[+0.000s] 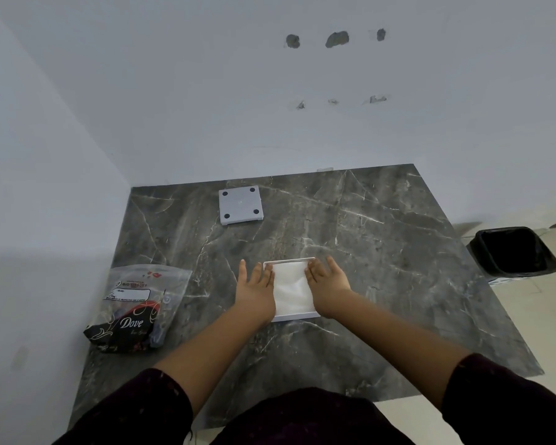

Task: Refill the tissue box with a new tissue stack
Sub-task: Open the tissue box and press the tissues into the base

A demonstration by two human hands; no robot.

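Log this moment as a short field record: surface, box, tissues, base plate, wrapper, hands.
surface: dark marble table
box: white tissue box, open side up
tissues: white tissue stack inside the box
base plate: grey base plate with four dark pads, far side, apart from box
wrapper: plastic wrapper, left of box
left hand: flat on stack's left edge
right hand: flat on right edge

A plain room in a home or office: a dark marbled surface (382, 252) fills the centre of the frame, pushed into a corner of bare pale walls (174, 91), with a black-lined bin (514, 250) on tiled floor at right.
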